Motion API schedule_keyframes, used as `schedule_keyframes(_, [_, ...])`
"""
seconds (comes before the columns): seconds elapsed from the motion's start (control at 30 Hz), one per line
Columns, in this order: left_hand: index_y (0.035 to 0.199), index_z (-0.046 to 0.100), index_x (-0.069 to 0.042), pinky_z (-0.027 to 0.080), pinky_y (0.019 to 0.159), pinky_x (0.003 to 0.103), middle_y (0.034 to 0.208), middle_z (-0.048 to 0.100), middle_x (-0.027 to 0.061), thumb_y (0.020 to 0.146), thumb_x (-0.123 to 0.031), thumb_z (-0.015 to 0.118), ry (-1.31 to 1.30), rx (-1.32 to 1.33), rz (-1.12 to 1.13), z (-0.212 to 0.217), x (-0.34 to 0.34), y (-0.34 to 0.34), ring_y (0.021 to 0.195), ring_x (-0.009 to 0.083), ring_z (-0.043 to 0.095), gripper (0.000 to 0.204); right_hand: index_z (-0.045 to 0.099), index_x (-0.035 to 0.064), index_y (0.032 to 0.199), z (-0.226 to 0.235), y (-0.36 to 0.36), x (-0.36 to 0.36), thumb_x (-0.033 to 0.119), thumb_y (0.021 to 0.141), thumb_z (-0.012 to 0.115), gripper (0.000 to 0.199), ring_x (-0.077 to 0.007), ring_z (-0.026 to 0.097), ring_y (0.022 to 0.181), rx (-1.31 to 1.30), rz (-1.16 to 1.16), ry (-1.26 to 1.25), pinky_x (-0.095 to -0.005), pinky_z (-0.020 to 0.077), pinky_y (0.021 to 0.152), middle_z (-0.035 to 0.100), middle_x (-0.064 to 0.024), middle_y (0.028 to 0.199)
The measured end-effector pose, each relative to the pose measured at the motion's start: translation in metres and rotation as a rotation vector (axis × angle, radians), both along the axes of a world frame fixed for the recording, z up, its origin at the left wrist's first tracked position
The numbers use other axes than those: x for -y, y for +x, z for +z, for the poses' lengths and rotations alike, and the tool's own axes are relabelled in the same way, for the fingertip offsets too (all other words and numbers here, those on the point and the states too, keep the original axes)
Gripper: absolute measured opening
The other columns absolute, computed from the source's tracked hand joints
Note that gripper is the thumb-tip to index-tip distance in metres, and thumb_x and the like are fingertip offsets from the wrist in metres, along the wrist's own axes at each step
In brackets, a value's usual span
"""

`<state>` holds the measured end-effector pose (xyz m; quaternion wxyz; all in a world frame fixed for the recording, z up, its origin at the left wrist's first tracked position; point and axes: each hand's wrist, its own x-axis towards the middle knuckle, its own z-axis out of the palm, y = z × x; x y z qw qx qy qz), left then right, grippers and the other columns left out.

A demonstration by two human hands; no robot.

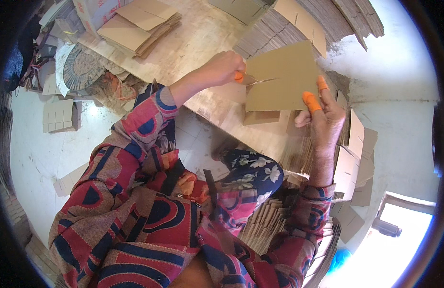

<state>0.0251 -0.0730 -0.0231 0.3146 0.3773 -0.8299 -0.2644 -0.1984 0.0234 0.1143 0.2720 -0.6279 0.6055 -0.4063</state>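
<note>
Overhead, both hands (222, 69) (325, 120) (orange-tipped) pinch cardboard sheet (284, 79) edges.

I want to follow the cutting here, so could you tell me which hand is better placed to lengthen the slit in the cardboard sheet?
Probably the left hand: its blade is at the slit in the cardboard sheet, while the right hand steadies it.

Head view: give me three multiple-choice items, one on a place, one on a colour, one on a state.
1. Where is the cardboard sheet?
A. held over the worktop
B. on the floor
C. in a lap

2. What colour are the finger covers?
A. blue
B. orange
C. white

3. How does the sheet stand?
A. rolled up
B. crumpled
C. flat, with a slit from its left edge

A: both hands, left hand and right hand, hold it above the worktop. B: the covers show orange. C: a slit shows by the left hand.
</note>
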Motion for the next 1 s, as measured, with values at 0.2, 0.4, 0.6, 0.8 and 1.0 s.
schedule_keyframes(0.2, [0.074, 0.069, -0.003, 0.047, 0.061, 0.041, 0.071, 0.062, 0.0195, 0.072, -0.012, 0.066, -0.147, 0.081, 0.032, -0.003, 0.004, 0.0, 0.067, 0.0348, 0.061, 0.01, 0.042, -0.0062, 0.134, -0.041, 0.016, 0.003, 0.001, 0.086, 0.06, 0.052, -0.0134, 0.057, 0.05, -0.203, 0.185, 0.132, -0.0264, 0.0443, 0.041, 0.066, -0.0141, 0.086])
schedule_keyframes(0.4, [0.074, 0.068, -0.004, 0.047, 0.062, 0.043, 0.067, 0.06, 0.0199, 0.074, -0.013, 0.066, -0.023, 0.016, 0.018, 0.003, 0.002, -0.003, 0.065, 0.0364, 0.06, 0.009, 0.03, -0.0045, 0.138, -0.107, 0.021, 0.0, 0.019, 0.085, 0.064, 0.067, -0.0401, 0.063, 0.069, -0.858, 0.31, 0.115, -0.0482, 0.0487, 0.058, 0.061, -0.0239, 0.069])
schedule_keyframes(0.6, [0.105, 0.062, -0.006, 0.049, 0.077, 0.04, 0.095, 0.066, 0.0111, 0.072, -0.01, 0.069, -0.133, 0.373, 0.069, 0.016, -0.015, -0.016, 0.098, 0.0307, 0.059, 0.035, 0.045, -0.0104, 0.123, -0.089, 0.002, 0.002, 0.037, 0.082, 0.068, 0.066, -0.0381, 0.062, 0.068, -0.779, 0.126, -0.187, -0.0448, 0.05, 0.057, 0.062, -0.0204, 0.072])
schedule_keyframes(0.8, [0.129, 0.045, -0.004, 0.037, 0.102, 0.042, 0.128, 0.05, 0.0099, 0.066, -0.002, 0.071, -0.567, 0.153, -0.051, 0.009, -0.017, -0.036, 0.126, 0.0341, 0.041, 0.069, 0.056, -0.009, 0.103, -0.086, -0.018, 0.014, 0.04, 0.08, 0.07, 0.056, -0.0373, 0.062, 0.078, -0.831, 0.172, -0.195, -0.0457, 0.0492, 0.063, 0.064, -0.0205, 0.081])
schedule_keyframes(1.0, [0.113, 0.056, -0.004, 0.042, 0.096, 0.038, 0.109, 0.061, 0.0123, 0.067, 0.001, 0.064, -0.487, 0.157, -0.394, 0.023, -0.002, -0.049, 0.114, 0.0292, 0.052, 0.047, 0.064, 0.001, 0.092, -0.089, -0.039, 0.012, 0.017, 0.084, 0.066, 0.018, -0.0379, 0.062, 0.07, -0.407, 0.424, 0.05, -0.0418, 0.0483, 0.062, 0.062, -0.0218, 0.075])
